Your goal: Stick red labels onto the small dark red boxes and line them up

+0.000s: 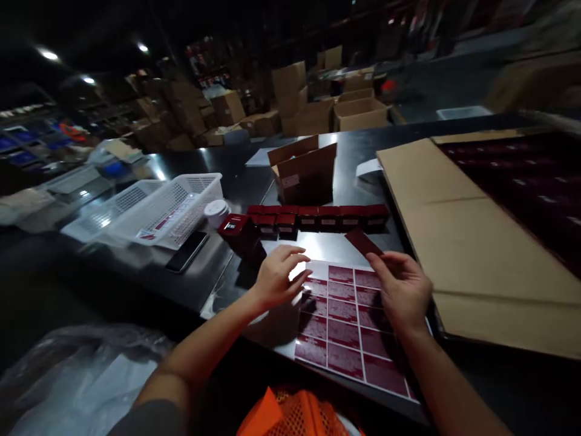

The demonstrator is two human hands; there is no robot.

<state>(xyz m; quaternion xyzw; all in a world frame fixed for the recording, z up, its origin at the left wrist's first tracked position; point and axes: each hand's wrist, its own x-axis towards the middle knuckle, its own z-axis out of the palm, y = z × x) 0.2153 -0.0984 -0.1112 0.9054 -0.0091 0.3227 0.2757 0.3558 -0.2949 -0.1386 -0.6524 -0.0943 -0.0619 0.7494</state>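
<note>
My right hand (403, 287) pinches a dark red label (363, 242) by its near end, above a sheet of labels (342, 327). The sheet lies on the dark metal table and carries rows of dark red rectangles with white gaps. My left hand (281, 275) hovers over the sheet's far left corner, its fingers apart and curved, holding nothing. Just beyond that hand stands a taller dark red box (240, 236) with light lettering on top. Past the sheet runs a row of small dark red boxes (329, 219) with pale labels on their fronts.
An open brown carton (306, 175) stands behind the row. White plastic baskets (190, 203), a white round container (216, 212) and a phone (188, 251) are at left. A large cardboard carton (476, 242) with dark red contents occupies the right. A plastic bag (86, 375) is at lower left.
</note>
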